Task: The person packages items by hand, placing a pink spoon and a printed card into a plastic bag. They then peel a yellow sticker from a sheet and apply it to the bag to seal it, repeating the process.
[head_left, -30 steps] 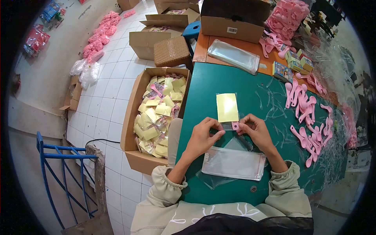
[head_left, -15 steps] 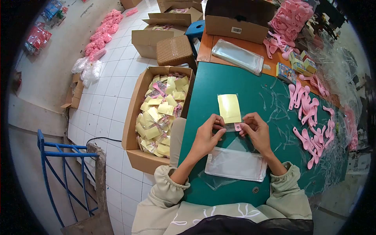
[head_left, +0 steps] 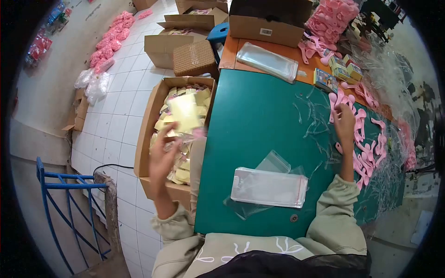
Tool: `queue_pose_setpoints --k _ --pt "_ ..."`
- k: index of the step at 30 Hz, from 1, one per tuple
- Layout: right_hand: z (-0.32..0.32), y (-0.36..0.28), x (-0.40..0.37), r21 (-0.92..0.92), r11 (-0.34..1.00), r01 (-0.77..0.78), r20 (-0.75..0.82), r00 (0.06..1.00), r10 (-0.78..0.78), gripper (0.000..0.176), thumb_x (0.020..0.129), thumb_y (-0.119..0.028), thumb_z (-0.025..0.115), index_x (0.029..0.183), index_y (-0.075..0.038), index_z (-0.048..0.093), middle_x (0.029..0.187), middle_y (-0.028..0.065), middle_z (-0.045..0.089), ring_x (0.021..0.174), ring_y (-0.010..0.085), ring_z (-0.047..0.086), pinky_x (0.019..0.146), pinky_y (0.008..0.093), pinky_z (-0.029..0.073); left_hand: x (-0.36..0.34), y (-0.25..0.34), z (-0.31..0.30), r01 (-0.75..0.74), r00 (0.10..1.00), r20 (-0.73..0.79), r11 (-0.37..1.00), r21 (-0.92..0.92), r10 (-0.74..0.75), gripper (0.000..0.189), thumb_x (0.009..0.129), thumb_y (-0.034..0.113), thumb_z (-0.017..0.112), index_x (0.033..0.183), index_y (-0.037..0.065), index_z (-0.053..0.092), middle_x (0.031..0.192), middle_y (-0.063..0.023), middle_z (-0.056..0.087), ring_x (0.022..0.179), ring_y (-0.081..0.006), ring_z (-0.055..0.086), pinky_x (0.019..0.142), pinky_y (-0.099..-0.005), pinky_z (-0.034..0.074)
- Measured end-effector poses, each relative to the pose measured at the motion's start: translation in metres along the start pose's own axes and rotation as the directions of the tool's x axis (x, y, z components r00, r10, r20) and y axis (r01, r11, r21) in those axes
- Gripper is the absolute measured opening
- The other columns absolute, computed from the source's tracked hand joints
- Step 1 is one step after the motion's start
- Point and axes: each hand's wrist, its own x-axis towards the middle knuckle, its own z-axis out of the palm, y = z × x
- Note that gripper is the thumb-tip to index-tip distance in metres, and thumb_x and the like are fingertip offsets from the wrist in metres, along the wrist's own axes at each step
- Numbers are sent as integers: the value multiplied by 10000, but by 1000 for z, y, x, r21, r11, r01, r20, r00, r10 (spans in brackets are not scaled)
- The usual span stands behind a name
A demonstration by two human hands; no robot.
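Note:
Over the cardboard box at the left, my left hand [head_left: 163,155] is blurred, with its fingers apart. Just beyond its fingertips, a clear packet with a yellow card [head_left: 184,113] and a pink end hangs above the heap in the box. My right hand [head_left: 343,124] reaches to the pink spoons [head_left: 359,125] on the right of the green table, its fingers bent together around one at the pile's upper left edge. A stack of clear plastic sleeves [head_left: 269,187] lies near the table's front, with loose sleeves under and behind it.
The cardboard box [head_left: 144,134] full of yellow-card packets stands left of the green table [head_left: 250,125]. More sleeves [head_left: 268,61], small card packs [head_left: 325,80] and an open carton [head_left: 266,32] are at the back. Plastic scraps lie at the right; a blue metal frame [head_left: 74,186] stands left.
My left hand has moved left from the table to above the box, along with the yellow-card packet. My right hand has let go of the packet and moved right to the spoons. The view has shifted slightly.

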Motion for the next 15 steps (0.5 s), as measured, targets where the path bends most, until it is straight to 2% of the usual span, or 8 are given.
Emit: queue_pose_setpoints --k 2,3,5,8,9,11,13,15 --pt "4 58 6 -192 979 70 -67 994 -84 167 798 -135 605 873 4 552 782 173 581 732 356 574 667 429 455 0 -19 -30 -78 964 -154 786 614 216 426 836 87 590 1242 21 478 1097 -112 564 927 -183 582 745 -292 505" --pt "4 66 5 -275 961 14 -35 999 -25 183 793 -146 612 879 4 550 794 180 584 753 364 574 678 441 452 0 -14 -30 -122 951 -140 753 647 275 398 827 90 598 1202 7 492 1096 -133 563 917 -233 578 774 -321 484" --pt "3 75 2 -444 892 -81 20 995 100 217 785 -167 625 891 4 545 816 195 590 796 380 574 700 464 447 0 7 -20 -201 918 -108 681 704 382 346 810 96 614 1122 -20 519 1094 -175 560 896 -333 570 832 -378 443" --pt "-1 56 0 -458 859 -226 -5 968 252 258 785 -212 645 883 3 543 837 206 590 846 379 572 716 473 443 -8 64 38 -56 992 124 948 314 18 251 826 179 621 975 -16 572 962 -168 596 849 -300 597 734 -382 472" --pt "1 52 -1 -471 850 -236 2 963 268 278 782 -229 652 885 3 540 846 211 587 854 382 569 717 473 442 -10 49 62 -308 947 230 844 439 226 295 814 264 645 921 0 565 891 -145 581 787 -278 602 648 -376 484" --pt "3 46 -1 -496 830 -254 11 954 299 318 777 -262 666 889 3 532 865 220 581 870 389 562 719 471 442 -25 59 107 -487 867 380 712 505 323 343 794 331 655 842 11 542 826 -134 546 742 -273 596 605 -366 488" --pt "9 51 -2 -498 844 -200 -34 977 212 334 778 -285 665 905 -3 538 887 220 571 874 392 556 722 473 437 -30 56 138 -468 858 471 690 552 205 281 776 219 690 915 20 548 804 -126 525 728 -310 573 631 -386 475" --pt "13 59 -3 -491 860 -138 -69 990 120 347 788 -305 654 920 -5 542 894 216 561 864 390 550 714 471 432 -33 47 151 -482 844 483 727 489 234 333 753 214 706 956 17 530 820 -126 520 743 -303 574 639 -383 476"
